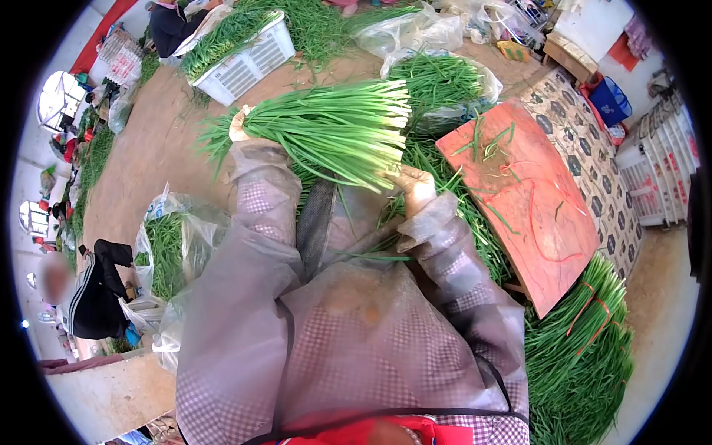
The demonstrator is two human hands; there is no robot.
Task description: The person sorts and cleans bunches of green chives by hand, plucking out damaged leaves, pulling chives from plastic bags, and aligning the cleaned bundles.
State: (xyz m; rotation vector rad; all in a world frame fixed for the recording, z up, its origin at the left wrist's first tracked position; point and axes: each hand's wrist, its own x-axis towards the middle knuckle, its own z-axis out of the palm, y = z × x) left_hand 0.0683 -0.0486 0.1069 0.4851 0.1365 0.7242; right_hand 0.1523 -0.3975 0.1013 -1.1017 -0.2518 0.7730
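A thick bunch of chives (pixel 319 122) is held out in front of me, its pale stem ends to the right and leaf tips to the left. My left hand (pixel 239 126) is closed round the leafy end, partly hidden by the leaves. At the lower stem ends, my right hand (pixel 415 187) pinches some of the stalks. Below and beside the right hand lie more loose chives (pixel 475 222). To the right is a reddish board (pixel 530 200) with cut bits and a red tie (pixel 535 230) on it.
Tied chives (pixel 586 356) lie in a pile at lower right. A white crate (pixel 252 63) of greens stands ahead, with bagged chives (pixel 437 78) to its right. Another plastic bag (pixel 200 226) is at left. A person (pixel 96 293) sits at left, another (pixel 174 30) at upper left.
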